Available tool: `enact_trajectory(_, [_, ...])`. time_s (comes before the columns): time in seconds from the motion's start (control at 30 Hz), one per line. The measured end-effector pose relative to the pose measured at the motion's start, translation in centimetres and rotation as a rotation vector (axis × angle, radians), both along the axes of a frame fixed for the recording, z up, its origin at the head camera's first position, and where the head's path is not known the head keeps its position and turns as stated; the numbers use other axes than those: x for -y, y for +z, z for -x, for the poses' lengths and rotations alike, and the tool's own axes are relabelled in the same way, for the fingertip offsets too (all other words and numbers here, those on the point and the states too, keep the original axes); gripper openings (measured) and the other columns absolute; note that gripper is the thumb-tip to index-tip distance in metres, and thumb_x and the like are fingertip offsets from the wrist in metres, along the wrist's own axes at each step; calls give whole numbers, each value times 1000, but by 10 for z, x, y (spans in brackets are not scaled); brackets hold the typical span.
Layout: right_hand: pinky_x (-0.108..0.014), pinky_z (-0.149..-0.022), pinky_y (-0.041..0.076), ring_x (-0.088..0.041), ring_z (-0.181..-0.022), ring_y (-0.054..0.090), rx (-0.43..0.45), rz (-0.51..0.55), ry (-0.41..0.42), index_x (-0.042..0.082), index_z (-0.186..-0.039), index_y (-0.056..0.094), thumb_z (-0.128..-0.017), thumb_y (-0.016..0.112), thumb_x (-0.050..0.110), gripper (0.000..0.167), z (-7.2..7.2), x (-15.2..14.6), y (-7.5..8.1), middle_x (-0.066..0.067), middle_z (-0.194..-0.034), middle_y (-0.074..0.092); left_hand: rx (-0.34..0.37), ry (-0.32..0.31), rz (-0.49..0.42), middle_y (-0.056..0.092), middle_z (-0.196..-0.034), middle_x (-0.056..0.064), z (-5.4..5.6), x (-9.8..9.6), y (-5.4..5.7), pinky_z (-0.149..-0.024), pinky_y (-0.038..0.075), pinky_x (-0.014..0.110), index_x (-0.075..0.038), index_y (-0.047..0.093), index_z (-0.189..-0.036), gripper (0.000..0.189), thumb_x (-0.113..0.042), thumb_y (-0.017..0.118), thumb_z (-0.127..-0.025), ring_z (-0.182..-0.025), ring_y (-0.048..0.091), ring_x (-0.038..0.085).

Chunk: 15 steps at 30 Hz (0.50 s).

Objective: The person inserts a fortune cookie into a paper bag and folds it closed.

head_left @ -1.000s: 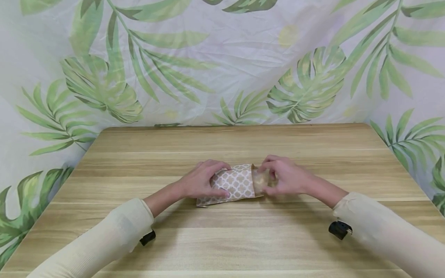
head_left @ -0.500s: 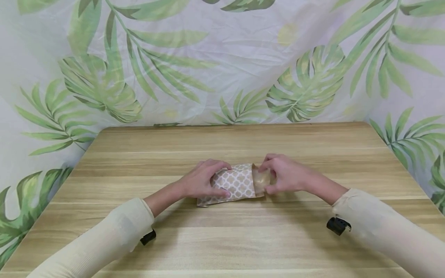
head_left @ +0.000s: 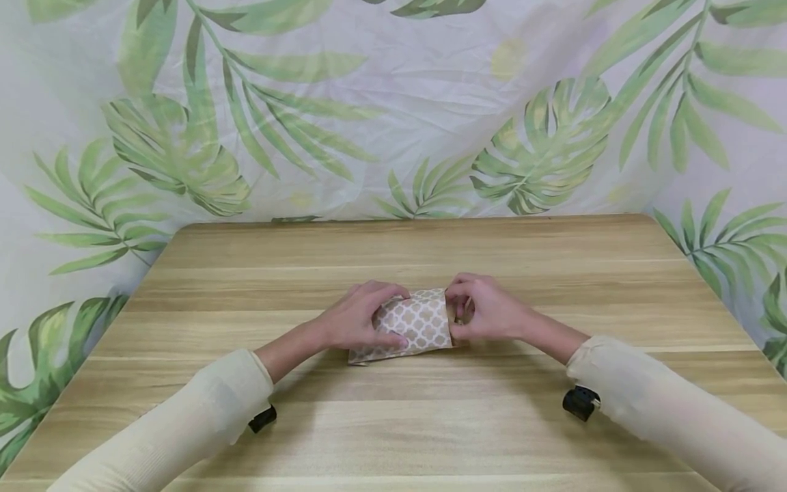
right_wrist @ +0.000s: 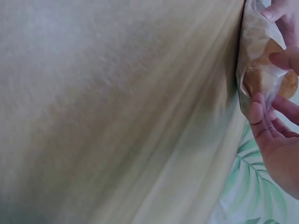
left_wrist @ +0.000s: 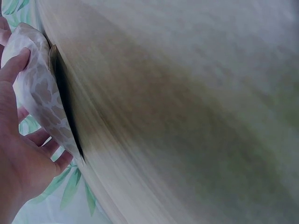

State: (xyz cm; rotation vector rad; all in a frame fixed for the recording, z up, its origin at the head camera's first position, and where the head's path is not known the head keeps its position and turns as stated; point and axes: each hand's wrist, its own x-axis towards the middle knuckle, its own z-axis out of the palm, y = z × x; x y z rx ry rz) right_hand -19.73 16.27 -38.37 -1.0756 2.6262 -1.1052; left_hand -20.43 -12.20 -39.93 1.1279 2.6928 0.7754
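A tan paper bag (head_left: pixel 421 320) with a white lattice pattern lies on its side, its mouth facing right. My left hand (head_left: pixel 353 320) grips its closed end, thumb along the near side and fingers over the far side. At the mouth, my right hand (head_left: pixel 492 311) holds a browned bread roll (right_wrist: pixel 289 85) in clear plastic, thumb and fingers spread around it. The fingertips reach right to the bag's edge, and the right wrist view shows the plastic (right_wrist: pixel 266 74) bunched between them. Most of the roll is hidden by the bag and my fingers.
The wood-grain table (head_left: pixel 393 424) extends around both hands. A leaf-printed cloth (head_left: pixel 430 102) hangs behind it and at the sides. Small black devices (head_left: pixel 580 403) sit under both pale sleeves (head_left: pixel 652 396).
My right hand has moved left to the bag's mouth, and the wrapped roll that showed outside it is now mostly hidden. The left hand and the bag have stayed nearly in place.
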Motion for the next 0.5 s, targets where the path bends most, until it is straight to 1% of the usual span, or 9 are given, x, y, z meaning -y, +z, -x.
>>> enact_trajectory(0.13, [-26,-64,57,-14,-75,62,52,50,-30,-5,-102,71,-75,78,-1,28,0,-1,-1,-7,-90,63,0,1,-4,60,-144,14,1,0,0,-109,39,60,-14,60,-138,71,-49,84,-81,-136,51,35])
enact_trajectory(0.27, [-27,-65,57,-17,-78,65,101,103,-58,-5,-104,72,-77,80,-2,28,-2,-6,-1,-9,-95,65,-1,0,-7,60,-144,13,1,1,0,-110,38,60,-13,60,-138,72,-49,84,-81,-137,51,35])
enact_trajectory(0.33, [-27,-66,58,-18,-80,65,113,116,-67,-4,-106,72,-78,82,-2,29,-3,-8,0,-9,-98,66,-9,-5,-7,60,-144,14,1,1,1,-109,39,61,-13,59,-138,71,-48,83,-81,-136,51,36])
enact_trajectory(0.5, [-29,-70,60,-19,-83,67,135,148,-56,-5,-107,71,-78,83,-5,31,-4,-7,-1,-9,-97,66,-15,-12,-7,60,-144,14,0,0,2,-108,40,61,-13,59,-138,71,-48,84,-81,-136,52,36])
